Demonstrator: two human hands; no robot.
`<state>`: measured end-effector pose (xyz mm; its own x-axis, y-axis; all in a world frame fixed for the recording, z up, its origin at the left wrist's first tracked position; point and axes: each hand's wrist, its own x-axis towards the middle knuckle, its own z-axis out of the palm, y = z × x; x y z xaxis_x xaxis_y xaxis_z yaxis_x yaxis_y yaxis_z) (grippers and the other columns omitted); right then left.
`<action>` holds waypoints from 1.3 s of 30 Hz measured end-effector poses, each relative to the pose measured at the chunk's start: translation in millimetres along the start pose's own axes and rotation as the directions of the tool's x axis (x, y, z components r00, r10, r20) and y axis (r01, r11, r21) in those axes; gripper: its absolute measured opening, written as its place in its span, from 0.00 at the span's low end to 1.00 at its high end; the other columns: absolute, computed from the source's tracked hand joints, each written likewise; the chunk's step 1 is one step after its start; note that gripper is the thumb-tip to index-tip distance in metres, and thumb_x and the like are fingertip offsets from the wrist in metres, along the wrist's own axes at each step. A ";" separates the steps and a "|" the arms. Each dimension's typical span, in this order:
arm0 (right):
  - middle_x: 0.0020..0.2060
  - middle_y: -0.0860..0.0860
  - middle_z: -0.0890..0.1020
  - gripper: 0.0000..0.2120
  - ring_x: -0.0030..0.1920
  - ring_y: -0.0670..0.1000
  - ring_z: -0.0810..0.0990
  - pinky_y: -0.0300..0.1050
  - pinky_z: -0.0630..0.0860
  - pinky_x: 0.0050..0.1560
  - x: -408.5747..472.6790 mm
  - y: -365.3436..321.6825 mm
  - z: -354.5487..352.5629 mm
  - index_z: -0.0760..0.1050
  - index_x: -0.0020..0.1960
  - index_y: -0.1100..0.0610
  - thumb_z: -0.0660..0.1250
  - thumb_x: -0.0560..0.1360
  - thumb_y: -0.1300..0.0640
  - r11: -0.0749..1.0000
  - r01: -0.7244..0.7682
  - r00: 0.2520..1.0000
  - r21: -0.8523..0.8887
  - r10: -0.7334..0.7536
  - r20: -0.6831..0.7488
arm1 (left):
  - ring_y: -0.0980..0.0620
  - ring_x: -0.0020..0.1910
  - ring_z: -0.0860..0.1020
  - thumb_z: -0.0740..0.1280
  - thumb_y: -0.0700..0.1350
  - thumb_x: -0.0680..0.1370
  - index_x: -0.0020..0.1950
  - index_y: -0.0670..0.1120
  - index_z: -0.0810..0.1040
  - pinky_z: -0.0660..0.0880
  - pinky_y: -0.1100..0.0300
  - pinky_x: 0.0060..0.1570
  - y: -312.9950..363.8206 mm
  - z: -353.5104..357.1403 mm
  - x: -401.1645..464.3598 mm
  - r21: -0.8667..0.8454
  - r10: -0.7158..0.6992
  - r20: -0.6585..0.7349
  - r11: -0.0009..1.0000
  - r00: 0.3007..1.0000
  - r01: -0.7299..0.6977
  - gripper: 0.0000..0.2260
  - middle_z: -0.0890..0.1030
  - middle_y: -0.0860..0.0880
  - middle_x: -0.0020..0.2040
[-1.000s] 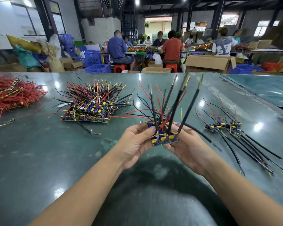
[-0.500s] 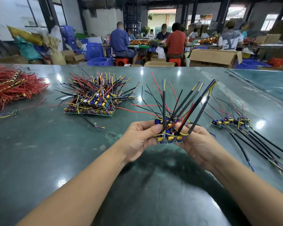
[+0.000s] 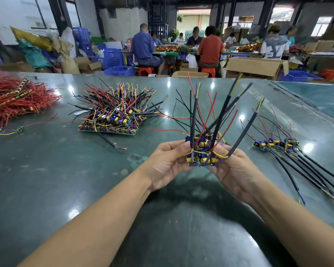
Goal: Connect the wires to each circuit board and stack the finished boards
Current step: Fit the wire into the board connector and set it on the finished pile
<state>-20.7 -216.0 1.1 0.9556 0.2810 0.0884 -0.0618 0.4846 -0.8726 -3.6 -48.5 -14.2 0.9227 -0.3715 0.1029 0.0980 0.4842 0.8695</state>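
A circuit board [image 3: 202, 154] with yellow and blue parts is held above the green table [image 3: 46, 180], its black, red and yellow wires fanning upward. My left hand [image 3: 167, 164] grips its left edge and my right hand [image 3: 233, 168] grips its right edge. A stack of finished boards [image 3: 114, 118] bristling with wires lies at the back left of centre. To the right, several small boards with long black wires [image 3: 277, 144] lie in a row.
A heap of red wires [image 3: 16, 97] sits at the far left, with loose pieces [image 3: 6, 132] in front of it. Beyond the table's far edge, people sit at other benches among cardboard boxes [image 3: 256, 66] and blue crates [image 3: 120, 70].
The board's wires have swung from leaning right to standing more upright. Both hands still hold the board in about the same place.
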 end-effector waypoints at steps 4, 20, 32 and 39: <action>0.39 0.54 0.86 0.07 0.38 0.48 0.85 0.39 0.80 0.39 2.6 0.0 -3.4 0.83 0.34 0.55 0.68 0.68 0.56 1.000 0.002 0.997 -0.022 -0.003 -0.079 | 0.54 0.35 0.83 0.69 0.41 0.67 0.47 0.38 0.82 0.81 0.61 0.37 1.0 1.6 2.6 -0.015 -0.020 -0.117 1.000 0.993 0.018 0.11 0.84 0.44 0.40; 0.35 0.52 0.84 0.05 0.36 0.49 0.84 0.37 0.80 0.40 10.3 -6.6 -5.3 0.77 0.44 0.62 0.64 0.77 0.64 0.979 0.203 0.898 0.024 -0.177 -0.402 | 0.55 0.27 0.79 0.66 0.34 0.75 0.44 0.41 0.77 0.78 0.64 0.30 25.4 0.2 8.1 -0.170 0.200 -0.532 0.927 0.823 -0.335 0.03 0.82 0.47 0.31; 0.25 0.50 0.76 0.11 0.27 0.50 0.73 0.37 0.70 0.31 116.4 -0.8 61.5 0.73 0.39 0.55 0.59 0.79 0.55 0.906 -0.286 0.910 -0.313 0.154 -0.385 | 0.54 0.37 0.78 0.68 0.33 0.75 0.44 0.46 0.75 0.80 0.59 0.42 46.5 -30.2 4.9 -0.055 0.325 -0.752 0.836 0.574 -0.545 0.08 0.79 0.50 0.37; 0.37 0.56 0.75 0.12 0.37 0.56 0.73 0.43 0.69 0.40 100.0 2.0 42.4 0.69 0.36 0.60 0.60 0.76 0.56 0.437 -0.305 0.926 -0.846 -0.072 -0.371 | 0.52 0.36 0.78 0.67 0.33 0.75 0.44 0.48 0.74 0.75 0.60 0.36 35.1 -17.6 7.4 0.036 0.267 -0.654 0.946 0.708 -0.323 0.10 0.80 0.46 0.40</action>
<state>62.5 -151.8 28.6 0.9961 -0.0820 -0.0334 -0.0746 -0.5749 -0.8148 13.3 -20.3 8.5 0.9234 0.3837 -0.0109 -0.2185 0.5489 0.8068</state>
